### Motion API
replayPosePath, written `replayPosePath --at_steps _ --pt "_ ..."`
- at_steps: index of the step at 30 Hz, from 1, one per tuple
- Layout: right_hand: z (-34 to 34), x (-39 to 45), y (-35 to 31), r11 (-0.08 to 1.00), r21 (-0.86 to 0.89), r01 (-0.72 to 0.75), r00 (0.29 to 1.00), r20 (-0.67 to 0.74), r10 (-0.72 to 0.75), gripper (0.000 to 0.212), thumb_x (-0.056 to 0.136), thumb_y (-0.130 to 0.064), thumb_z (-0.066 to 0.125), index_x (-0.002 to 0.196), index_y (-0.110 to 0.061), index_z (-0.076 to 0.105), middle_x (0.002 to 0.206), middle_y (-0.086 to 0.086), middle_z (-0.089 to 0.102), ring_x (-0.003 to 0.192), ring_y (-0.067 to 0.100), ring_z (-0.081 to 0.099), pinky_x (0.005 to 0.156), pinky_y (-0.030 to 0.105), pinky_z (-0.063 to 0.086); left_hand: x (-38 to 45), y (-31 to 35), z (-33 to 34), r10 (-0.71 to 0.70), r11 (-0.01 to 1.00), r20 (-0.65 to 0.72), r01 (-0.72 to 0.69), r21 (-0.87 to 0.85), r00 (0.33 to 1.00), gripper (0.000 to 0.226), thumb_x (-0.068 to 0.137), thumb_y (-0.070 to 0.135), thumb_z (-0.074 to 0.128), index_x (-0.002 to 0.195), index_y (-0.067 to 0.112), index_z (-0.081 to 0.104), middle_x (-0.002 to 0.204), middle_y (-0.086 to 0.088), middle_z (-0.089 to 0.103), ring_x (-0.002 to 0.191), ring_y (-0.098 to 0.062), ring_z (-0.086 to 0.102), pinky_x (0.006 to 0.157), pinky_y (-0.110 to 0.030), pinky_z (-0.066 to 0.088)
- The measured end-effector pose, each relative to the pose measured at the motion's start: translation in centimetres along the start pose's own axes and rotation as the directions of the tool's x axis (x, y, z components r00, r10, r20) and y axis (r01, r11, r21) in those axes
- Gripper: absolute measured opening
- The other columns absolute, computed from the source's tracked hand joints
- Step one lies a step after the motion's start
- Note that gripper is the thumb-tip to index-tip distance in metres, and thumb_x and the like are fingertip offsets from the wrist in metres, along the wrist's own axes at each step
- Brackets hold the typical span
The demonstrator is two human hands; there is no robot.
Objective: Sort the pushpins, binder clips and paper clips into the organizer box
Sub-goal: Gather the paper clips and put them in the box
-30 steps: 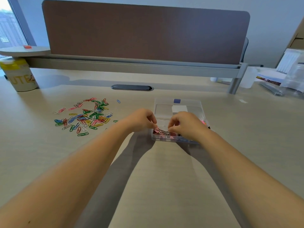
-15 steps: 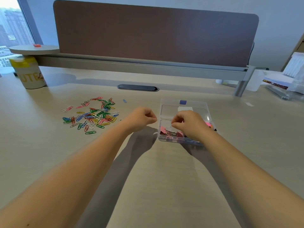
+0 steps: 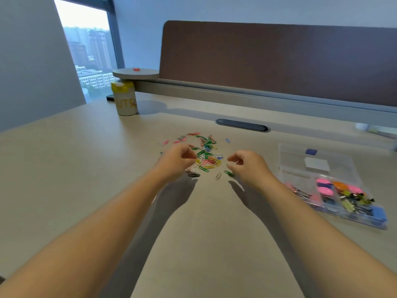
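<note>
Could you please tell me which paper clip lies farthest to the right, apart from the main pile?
The lone blue paper clip. It lies by itself on the desk, right of the colourful pile toward its far side; the others cluster together or lie nearer the hands.

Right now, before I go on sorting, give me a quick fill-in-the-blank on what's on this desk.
1. The loose pile between both hands is made of ____ clips.
2. The organizer box lies on the person's ____ side.
3. The left hand and right hand are over the ____, not the box.
4. The cup has a ____ top.

Missing: paper; right; pile; yellow
</note>
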State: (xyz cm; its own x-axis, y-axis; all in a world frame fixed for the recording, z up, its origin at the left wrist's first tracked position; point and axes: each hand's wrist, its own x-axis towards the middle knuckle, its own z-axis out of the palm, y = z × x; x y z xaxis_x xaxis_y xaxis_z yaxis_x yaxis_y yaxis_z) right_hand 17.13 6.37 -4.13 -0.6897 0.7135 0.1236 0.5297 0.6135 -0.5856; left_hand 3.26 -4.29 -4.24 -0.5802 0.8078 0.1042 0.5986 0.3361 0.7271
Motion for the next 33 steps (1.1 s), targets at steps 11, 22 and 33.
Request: replayPosePath --at_steps 11,22,33 --pt "5.1 2.7 0.5 0.956 -0.226 -0.188 0.977 0.054 0.205 0.066 0.080 -0.057 0.049 0.132 -0.017 0.039 0.133 0.006 0.049 0.123 0.028 0.042 0.104 0.044 0.035 1.9 -5.2 -0.4 -0.058 0.878 0.097 0.005 0.479 0.994 0.086 0.078 0.055 0.061 0.146 0.021 0.024 0.151 -0.008 0.027 0.138 -0.028 0.025 0.113 -0.042 0.028" --pt "7.1 7.4 -0.4 0.936 -0.352 0.005 0.992 0.119 0.040 0.096 0.079 -0.069 0.041 0.148 -0.014 0.003 0.158 0.009 0.005 0.146 0.026 0.003 0.120 0.042 0.012 6.7 -7.1 -0.3 -0.166 0.803 0.046 0.108 0.587 0.985 0.092 0.083 0.067 0.036 0.150 0.016 0.001 0.159 -0.012 -0.002 0.146 -0.034 0.001 0.119 -0.047 0.010" --pt "6.9 8.4 -0.3 0.953 -0.267 0.143 0.989 0.063 -0.131 0.043 0.093 -0.035 0.046 0.132 -0.016 0.048 0.135 0.006 0.047 0.124 0.024 0.037 0.103 0.033 0.032 8.4 -6.0 0.7 0.182 0.801 0.187 -0.256 0.541 0.965 0.054 0.094 0.047 0.039 0.142 0.022 0.037 0.145 -0.003 0.043 0.134 -0.023 0.035 0.109 -0.034 0.030"
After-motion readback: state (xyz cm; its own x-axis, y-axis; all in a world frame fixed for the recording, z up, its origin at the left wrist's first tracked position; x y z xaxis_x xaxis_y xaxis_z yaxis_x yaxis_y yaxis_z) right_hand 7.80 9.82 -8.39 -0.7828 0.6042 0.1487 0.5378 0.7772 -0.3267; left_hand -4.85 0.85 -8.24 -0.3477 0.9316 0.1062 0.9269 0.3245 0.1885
